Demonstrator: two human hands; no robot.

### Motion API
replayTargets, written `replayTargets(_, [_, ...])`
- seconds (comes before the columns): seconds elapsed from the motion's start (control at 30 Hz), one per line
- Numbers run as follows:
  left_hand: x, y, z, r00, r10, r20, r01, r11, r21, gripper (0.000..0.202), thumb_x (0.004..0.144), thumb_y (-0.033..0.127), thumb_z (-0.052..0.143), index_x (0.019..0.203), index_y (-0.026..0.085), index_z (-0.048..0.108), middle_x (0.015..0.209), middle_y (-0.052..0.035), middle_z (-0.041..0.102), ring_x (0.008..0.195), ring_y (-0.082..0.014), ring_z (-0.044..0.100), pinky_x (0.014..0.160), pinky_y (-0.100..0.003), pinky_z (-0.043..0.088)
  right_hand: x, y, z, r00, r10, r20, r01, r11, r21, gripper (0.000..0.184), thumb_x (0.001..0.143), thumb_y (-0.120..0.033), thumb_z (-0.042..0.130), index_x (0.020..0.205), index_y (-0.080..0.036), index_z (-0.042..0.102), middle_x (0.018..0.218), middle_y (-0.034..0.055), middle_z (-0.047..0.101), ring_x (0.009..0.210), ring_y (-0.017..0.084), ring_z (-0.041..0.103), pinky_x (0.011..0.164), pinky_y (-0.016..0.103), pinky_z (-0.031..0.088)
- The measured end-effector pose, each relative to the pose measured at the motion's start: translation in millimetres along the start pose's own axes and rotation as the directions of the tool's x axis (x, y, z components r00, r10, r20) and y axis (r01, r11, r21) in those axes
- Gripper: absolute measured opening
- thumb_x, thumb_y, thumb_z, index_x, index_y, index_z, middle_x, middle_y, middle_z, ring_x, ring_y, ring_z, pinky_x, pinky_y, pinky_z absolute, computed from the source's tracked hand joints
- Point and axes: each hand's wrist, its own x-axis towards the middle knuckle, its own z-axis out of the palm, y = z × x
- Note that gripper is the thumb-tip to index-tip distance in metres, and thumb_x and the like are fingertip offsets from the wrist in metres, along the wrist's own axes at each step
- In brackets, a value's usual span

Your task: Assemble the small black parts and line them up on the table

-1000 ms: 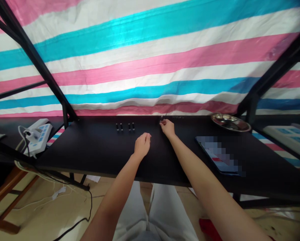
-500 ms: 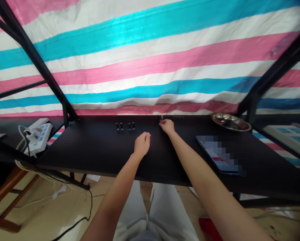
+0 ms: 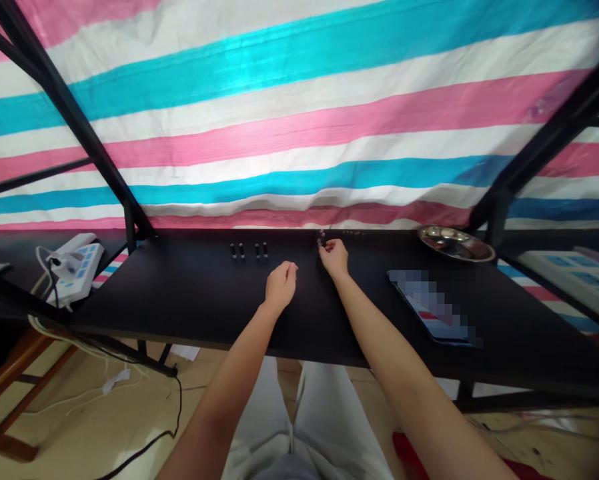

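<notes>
My left hand (image 3: 281, 285) hovers over or rests on the black table with its fingers curled closed. Whatever may be inside it is hidden. Farther back, my right hand (image 3: 334, 258) is closed in a pinch at the table's far side. Right at its fingertips are small shiny pieces (image 3: 321, 237), too small to name, and I cannot make out what the fingers grip. Left of my hands, several small dark cylinders with pale ends, like batteries (image 3: 241, 251), stand in two pairs. A row of tiny pale pieces (image 3: 352, 233) lies behind my right hand.
A round metal tray (image 3: 482, 252) sits at the back right. Nearer lies a phone (image 3: 413, 308) with its screen blurred out. Beyond the black table (image 3: 179, 293) hangs a striped sheet (image 3: 299, 127). White power strips (image 3: 82, 277) with cables are at the left, by the metal frame (image 3: 79, 127).
The view has shifted slightly. My right hand has turned a little at the small shiny pieces, fingers still pinched. My left hand stays closed in nearly the same place.
</notes>
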Motion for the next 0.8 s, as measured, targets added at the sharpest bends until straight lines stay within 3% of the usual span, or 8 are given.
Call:
replayTargets(0.13, [1.0, -4.0, 1.9, 0.998, -0.037, -0.04, 0.037, 0.999, -0.014, 0.027, 0.087, 0.032, 0.034, 0.085, 0.02, 0.058, 0.069, -0.0012, 0.059, 0.066, -0.0138, 0.055, 0.067, -0.025, 0.04, -8.9, -5.3, -7.5, 1.0, -0.003, -0.024, 0.006, 0.995, 0.095, 0.014, 0.064, -0.023, 0.05, 0.078, -0.018, 0.05, 0.072, 0.0041, 0.057, 0.065, 0.015, 0.052, 0.072, 0.031, 0.042])
replayTargets(0.2, [2.4, -7.0, 2.9, 0.991, -0.086, -0.101, 0.084, 0.996, -0.021, 0.022, 0.085, 0.029, 0.039, 0.096, 0.02, 0.056, 0.073, -0.0021, 0.06, 0.068, -0.0142, 0.056, 0.068, -0.025, 0.041, -14.0, -9.1, -11.7, 1.0, -0.016, -0.019, 0.019, 0.993, 0.119, 0.013, 0.065, -0.024, 0.049, 0.077, -0.018, 0.049, 0.073, 0.0042, 0.057, 0.065, 0.015, 0.051, 0.071, 0.031, 0.042])
replayTargets(0.3, [6.2, -9.7, 1.0, 0.967, -0.169, -0.19, 0.169, 0.985, -0.017, 0.033, 0.082, 0.023, 0.044, 0.115, 0.018, 0.047, 0.081, -0.004, 0.061, 0.071, -0.015, 0.057, 0.071, -0.027, 0.042, -25.3, -17.4, -18.6, 0.999, -0.044, -0.014, 0.046, 0.988, 0.149, 0.014, 0.067, -0.025, 0.047, 0.079, -0.018, 0.05, 0.074, 0.0041, 0.057, 0.063, 0.015, 0.05, 0.068, 0.03, 0.042])
replayTargets(0.5, [26.4, -3.6, -24.2, 0.937, -0.243, -0.25, 0.28, 0.952, 0.124, 0.041, 0.08, 0.021, 0.046, 0.121, 0.018, 0.045, 0.081, -0.0058, 0.063, 0.082, -0.02, 0.059, 0.078, -0.031, 0.042, -57.3, -42.4, -32.6, 0.988, -0.153, 0.037, 0.144, 0.974, 0.175, 0.018, 0.073, -0.029, 0.044, 0.085, -0.018, 0.053, 0.074, 0.0034, 0.057, 0.056, 0.013, 0.046, 0.061, 0.028, 0.04])
replayTargets(0.67, [51.8, 4.0, -46.9, 0.954, -0.287, -0.083, 0.298, 0.889, 0.347, 0.05, 0.08, 0.025, 0.045, 0.129, 0.015, 0.04, 0.1, -0.0131, 0.064, 0.098, -0.0252, 0.057, 0.084, -0.034, 0.041, -70.1, -50.0, -35.3, 0.953, -0.28, 0.118, 0.257, 0.95, 0.179, 0.021, 0.076, -0.03, 0.043, 0.087, -0.018, 0.056, 0.08, 0.0048, 0.059, 0.057, 0.013, 0.047, 0.063, 0.028, 0.041])
replayTargets(0.8, [65.0, 4.9, -49.0, 0.935, -0.351, 0.059, 0.275, 0.819, 0.503, 0.065, 0.078, 0.026, 0.049, 0.138, 0.013, 0.026, 0.12, -0.0178, 0.055, 0.112, -0.0282, 0.05, 0.09, -0.035, 0.038, -69.6, -47.0, -33.5, 0.947, -0.286, 0.15, 0.26, 0.951, 0.167, 0.022, 0.076, -0.03, 0.043, 0.087, -0.018, 0.057, 0.079, 0.005, 0.06, 0.057, 0.013, 0.047, 0.063, 0.029, 0.041])
